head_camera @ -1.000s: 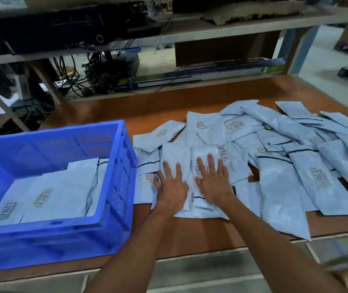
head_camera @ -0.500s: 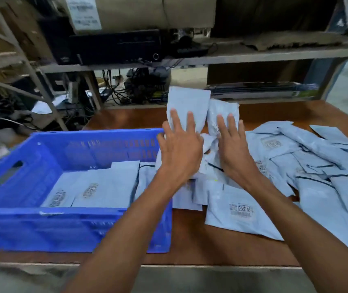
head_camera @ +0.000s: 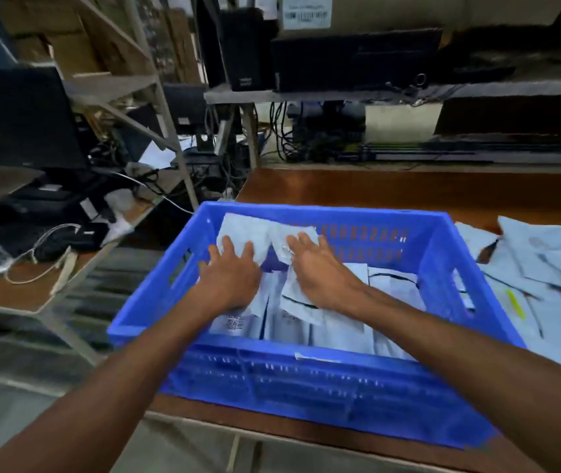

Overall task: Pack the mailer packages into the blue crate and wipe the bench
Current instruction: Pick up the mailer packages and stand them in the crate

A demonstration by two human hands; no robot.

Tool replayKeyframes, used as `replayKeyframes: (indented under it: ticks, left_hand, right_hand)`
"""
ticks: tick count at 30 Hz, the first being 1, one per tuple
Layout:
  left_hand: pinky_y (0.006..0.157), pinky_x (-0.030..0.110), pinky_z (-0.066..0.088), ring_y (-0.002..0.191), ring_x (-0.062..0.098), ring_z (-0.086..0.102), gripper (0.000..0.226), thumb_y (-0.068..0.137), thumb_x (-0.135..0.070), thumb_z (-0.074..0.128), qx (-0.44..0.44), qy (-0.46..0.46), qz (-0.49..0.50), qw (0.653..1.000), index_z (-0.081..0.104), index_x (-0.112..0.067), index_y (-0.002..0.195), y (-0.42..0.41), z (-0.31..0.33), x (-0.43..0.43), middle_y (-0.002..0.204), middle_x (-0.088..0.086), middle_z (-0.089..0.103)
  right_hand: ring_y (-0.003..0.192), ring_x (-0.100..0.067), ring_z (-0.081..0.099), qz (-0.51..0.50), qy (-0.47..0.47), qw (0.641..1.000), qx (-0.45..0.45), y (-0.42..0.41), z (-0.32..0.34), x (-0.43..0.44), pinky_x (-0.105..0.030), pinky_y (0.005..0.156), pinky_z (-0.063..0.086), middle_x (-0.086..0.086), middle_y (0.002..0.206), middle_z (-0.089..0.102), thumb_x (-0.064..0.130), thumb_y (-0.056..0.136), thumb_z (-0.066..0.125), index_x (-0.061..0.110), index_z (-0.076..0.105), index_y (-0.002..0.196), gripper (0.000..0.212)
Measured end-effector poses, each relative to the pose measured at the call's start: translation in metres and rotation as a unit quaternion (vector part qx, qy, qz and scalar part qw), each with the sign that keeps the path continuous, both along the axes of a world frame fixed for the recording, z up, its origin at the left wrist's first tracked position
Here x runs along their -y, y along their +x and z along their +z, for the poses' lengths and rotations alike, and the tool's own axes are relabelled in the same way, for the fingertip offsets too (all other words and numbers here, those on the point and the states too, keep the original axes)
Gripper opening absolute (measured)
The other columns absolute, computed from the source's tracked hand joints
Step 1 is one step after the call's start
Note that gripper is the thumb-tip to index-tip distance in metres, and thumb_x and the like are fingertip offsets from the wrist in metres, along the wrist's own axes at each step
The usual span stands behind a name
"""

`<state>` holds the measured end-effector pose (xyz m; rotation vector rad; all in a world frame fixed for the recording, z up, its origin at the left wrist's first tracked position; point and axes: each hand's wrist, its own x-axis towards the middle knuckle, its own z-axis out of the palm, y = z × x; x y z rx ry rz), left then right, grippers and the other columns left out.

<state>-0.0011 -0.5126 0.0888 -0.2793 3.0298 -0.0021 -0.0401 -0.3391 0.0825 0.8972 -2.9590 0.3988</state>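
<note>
Mailers (pale grey plastic pouches) have moved from the brown bench into the blue plastic crate; your left hand and right hand press them, fingers spread; more remain.

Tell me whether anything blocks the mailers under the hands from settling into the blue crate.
Nothing visible does. The left hand and right hand rest on the mailers inside the blue crate, over others lying there.
</note>
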Motion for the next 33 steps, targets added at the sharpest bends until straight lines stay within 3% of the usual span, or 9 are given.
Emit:
replayKeyframes:
  ticks: [4, 6, 9, 12, 15, 21, 26, 29, 33]
  left_hand:
    - [0.109, 0.071, 0.019, 0.144, 0.053, -0.001, 0.057, 0.1, -0.031, 0.029, 0.118, 0.043, 0.019, 0.992, 0.019, -0.02, 0.156, -0.025, -0.02, 0.021, 0.162, 0.018, 0.0]
    - [0.109, 0.071, 0.017, 0.141, 0.059, -0.006, 0.059, 0.099, -0.021, 0.027, 0.193, 0.031, 0.011, 0.981, 0.014, -0.021, 0.157, -0.038, -0.027, 0.027, 0.163, 0.017, -0.009]
    - [0.119, 0.053, 0.014, 0.147, 0.048, -0.003, 0.053, 0.108, -0.028, 0.021, 0.309, -0.047, -0.045, 0.949, 0.003, -0.02, 0.158, -0.042, -0.021, 0.028, 0.162, 0.015, -0.016]
    - [0.114, 0.037, 0.025, 0.146, 0.033, 0.024, 0.074, 0.104, -0.051, 0.03, 0.387, -0.1, -0.133, 0.907, -0.007, -0.014, 0.157, -0.038, -0.017, 0.031, 0.165, 0.009, 0.003]
    - [0.112, 0.037, 0.033, 0.137, 0.034, 0.038, 0.083, 0.1, -0.056, 0.035, 0.401, -0.119, -0.15, 0.896, -0.009, -0.014, 0.157, -0.04, -0.025, 0.033, 0.162, 0.01, 0.022]
    - [0.111, 0.045, 0.036, 0.139, 0.035, 0.037, 0.082, 0.094, -0.053, 0.048, 0.327, -0.157, -0.163, 0.918, 0.007, -0.024, 0.158, -0.048, -0.018, 0.036, 0.16, 0.013, 0.024]
    - [0.097, 0.048, 0.047, 0.124, 0.035, 0.05, 0.053, 0.093, -0.047, 0.051, 0.02, -0.013, -0.19, 0.981, 0.044, -0.023, 0.139, -0.067, 0.021, -0.005, 0.139, 0.01, 0.051]
    - [0.094, 0.049, 0.047, 0.116, 0.04, 0.051, 0.05, 0.093, -0.041, 0.054, -0.124, 0.063, -0.22, 0.965, 0.047, -0.018, 0.137, -0.07, 0.052, -0.075, 0.129, 0.014, 0.054]
    - [0.094, 0.051, 0.047, 0.113, 0.04, 0.054, 0.047, 0.091, -0.041, 0.056, -0.174, 0.125, -0.293, 0.932, 0.052, -0.018, 0.132, -0.06, 0.067, -0.202, 0.126, 0.014, 0.057]
  right_hand:
    - [0.144, -0.046, 0.013, -0.061, 0.035, 0.994, 0.079, -0.007, -0.021, 0.038, -0.057, 0.113, 0.026, -0.009, 0.152, 0.023, 0.011, 0.092, 0.042, 0.012, 0.022, 0.148, 0.059]
    - [0.145, -0.046, 0.007, -0.075, 0.063, 0.987, 0.125, -0.01, -0.031, 0.048, -0.057, 0.113, 0.024, -0.011, 0.153, 0.02, 0.029, 0.097, 0.041, 0.01, 0.022, 0.147, 0.057]
    - [0.147, -0.042, -0.015, -0.054, 0.167, 0.954, 0.242, -0.012, -0.052, 0.054, -0.057, 0.119, 0.006, -0.012, 0.162, -0.015, 0.054, 0.095, 0.038, 0.011, -0.006, 0.155, 0.086]
    - [0.147, -0.043, -0.013, -0.051, 0.233, 0.93, 0.279, -0.008, -0.065, 0.056, -0.055, 0.119, 0.011, -0.015, 0.157, -0.03, 0.049, 0.09, 0.052, 0.013, -0.022, 0.152, 0.103]
    - [0.148, -0.042, -0.01, -0.066, 0.238, 0.926, 0.287, -0.008, -0.067, 0.058, -0.053, 0.119, 0.014, -0.017, 0.157, -0.03, 0.05, 0.09, 0.055, 0.013, -0.025, 0.151, 0.107]
    - [0.147, -0.045, -0.01, -0.078, 0.241, 0.932, 0.258, -0.006, -0.049, 0.054, -0.055, 0.119, 0.012, -0.023, 0.159, -0.019, 0.052, 0.092, 0.053, 0.01, -0.016, 0.154, 0.102]
    - [0.131, -0.037, 0.043, -0.082, 0.015, 0.995, 0.057, -0.026, 0.037, 0.004, -0.042, 0.105, 0.039, -0.019, 0.143, 0.042, 0.031, 0.093, 0.054, 0.009, 0.046, 0.138, 0.051]
    - [0.122, -0.029, 0.055, -0.122, -0.101, 0.986, -0.043, -0.033, 0.081, -0.071, -0.039, 0.101, 0.045, -0.009, 0.135, 0.057, 0.024, 0.088, 0.057, 0.012, 0.055, 0.132, 0.046]
    - [0.102, -0.026, 0.065, -0.203, -0.169, 0.956, -0.127, -0.025, 0.106, -0.204, -0.04, 0.09, 0.052, -0.006, 0.111, 0.07, 0.031, 0.081, 0.051, 0.02, 0.064, 0.117, 0.04]
